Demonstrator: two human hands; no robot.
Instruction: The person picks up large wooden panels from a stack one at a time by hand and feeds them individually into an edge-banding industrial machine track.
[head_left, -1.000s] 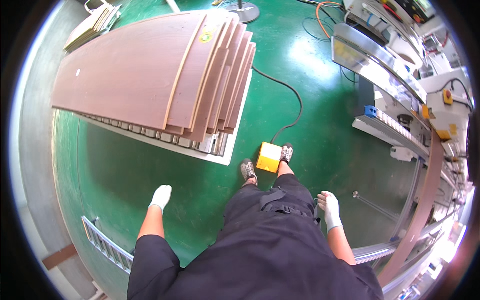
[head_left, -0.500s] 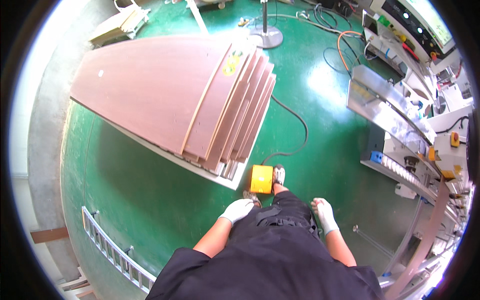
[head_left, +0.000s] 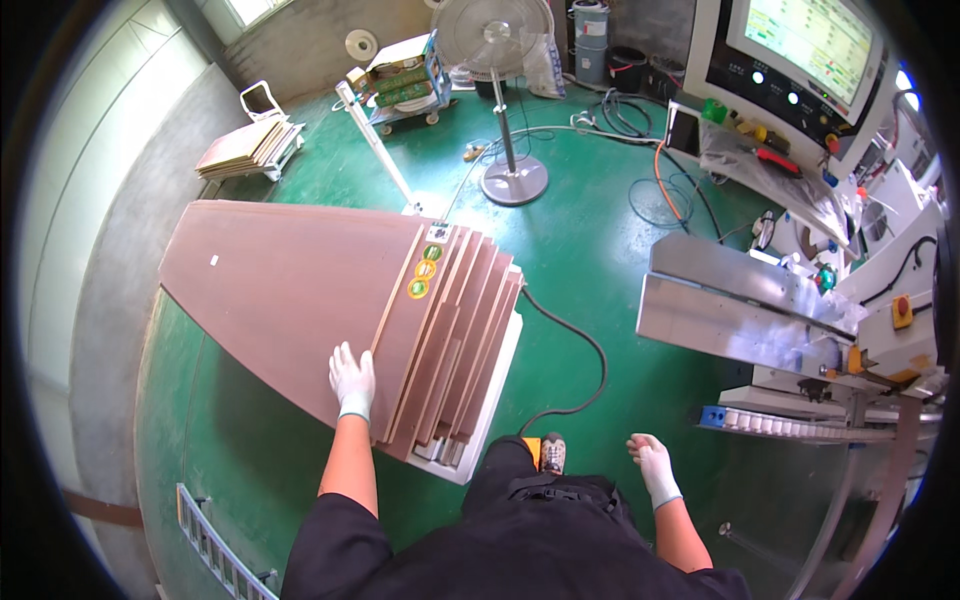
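Observation:
My left hand, in a white glove, reaches over the top reddish-brown panel of a stack. Its fingers are spread and hold nothing; whether the palm rests on the surface I cannot tell. Several more panels step out at the stack's right side, lying on a white base. Round green and yellow stickers mark the top near that side. My right hand, also gloved, hangs at my right side away from everything, loosely bent, with nothing visible in it.
A yellow box with a black cable lies by my foot. To the right stands a machine with a metal table, roller strip and screen. A fan and loaded carts stand ahead; a metal ladder-like frame lies left.
The view has tilted up and moved nearer the stack. My left hand has gone from beside my thigh out over the top panel. My right hand still hangs at my side.

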